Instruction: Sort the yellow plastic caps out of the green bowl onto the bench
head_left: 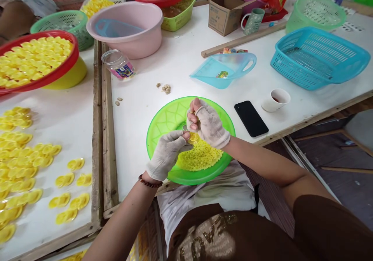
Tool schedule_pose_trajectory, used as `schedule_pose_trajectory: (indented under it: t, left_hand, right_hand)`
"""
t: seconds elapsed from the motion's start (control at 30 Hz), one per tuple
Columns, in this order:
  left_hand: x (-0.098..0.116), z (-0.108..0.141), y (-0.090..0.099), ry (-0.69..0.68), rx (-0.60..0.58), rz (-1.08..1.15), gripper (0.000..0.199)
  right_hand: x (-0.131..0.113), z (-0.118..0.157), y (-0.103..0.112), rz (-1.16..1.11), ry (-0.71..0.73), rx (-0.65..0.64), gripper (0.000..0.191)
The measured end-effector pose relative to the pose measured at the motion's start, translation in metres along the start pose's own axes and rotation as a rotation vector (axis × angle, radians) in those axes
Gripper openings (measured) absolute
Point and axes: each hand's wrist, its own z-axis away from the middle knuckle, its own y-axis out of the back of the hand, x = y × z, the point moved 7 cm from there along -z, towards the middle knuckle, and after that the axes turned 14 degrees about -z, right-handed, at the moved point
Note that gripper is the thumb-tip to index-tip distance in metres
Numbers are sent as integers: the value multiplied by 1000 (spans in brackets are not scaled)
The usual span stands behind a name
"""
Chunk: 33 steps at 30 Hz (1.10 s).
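Observation:
Over a bright green plastic basin (pixel 163 117), both my hands work close together in pale fingerless gloves. My left hand (pixel 169 150) is closed in a pinch on a small yellow plastic piece (pixel 193 138). A tiny round grey disc (pixel 185 127) shows just above its fingertips; what it belongs to is unclear. My right hand (pixel 210 122) is closed, thumb against curled fingers, and whatever it may hold is hidden. Many small yellow beads or pellets (pixel 201 158) lie heaped in the basin below.
Left stand yellow discs (pixel 23 167) and a heaped red tray (pixel 67 68). A clear jar (pixel 119 65), pink basin (pixel 131 45) and blue scoop (pixel 215 72) are farther back. Right are a phone (pixel 251 118), paper cup (pixel 275 101) and blue basket (pixel 309 74). A wooden ledge (pixel 107 144) divides the tables.

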Motion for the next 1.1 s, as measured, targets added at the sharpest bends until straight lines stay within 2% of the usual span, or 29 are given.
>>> schedule_pose_trajectory:
  t: [0.1, 0.17, 0.3, 0.37, 0.4, 0.47, 0.53, 0.6, 0.73, 0.83, 0.93, 1.0, 1.1]
  left_hand:
    - [1, 2, 2, 8, 11, -6, 39]
    - [5, 4, 9, -44, 68, -44, 39]
    - [15, 9, 26, -192, 205, -133, 33]
    - [13, 9, 27, -189, 183, -114, 30]
    - [11, 9, 26, -175, 161, -102, 30]
    - [8, 9, 22, -151, 117, -98, 29]
    - [5, 10, 18, -143, 89, -103, 28]
    - [4, 11, 18, -137, 78, -100, 27]
    - [4, 13, 25, -117, 122, -67, 29]
    - [4, 12, 27, -104, 136, -28, 31]
    - [4, 10, 23, -102, 97, -57, 32]
    - [2, 10, 18, -105, 52, -99, 31]
    - [-1, 10, 16, -112, 40, -117, 30]
  right_hand:
    - [-6, 3, 6, 68, -40, 0, 45]
    - [-14, 10, 11, 222, -37, -58, 44]
    - [-16, 31, 17, 861, -129, -325, 33]
    - [-14, 37, 21, 1124, -115, -357, 29]
    - [-13, 37, 22, 1181, -84, -337, 31]
    - [-8, 37, 21, 1181, -33, -308, 36]
    - [1, 35, 17, 1129, -35, -352, 33]
    - [7, 33, 15, 1065, -91, -403, 24]
    - [4, 33, 22, 870, -248, -395, 11]
    - [-9, 32, 24, 970, -107, -364, 8]
    - [-6, 32, 24, 1085, -22, -340, 22]
    - [3, 32, 26, 1040, -101, -349, 26]
    - [8, 32, 29, 903, -234, -374, 16]
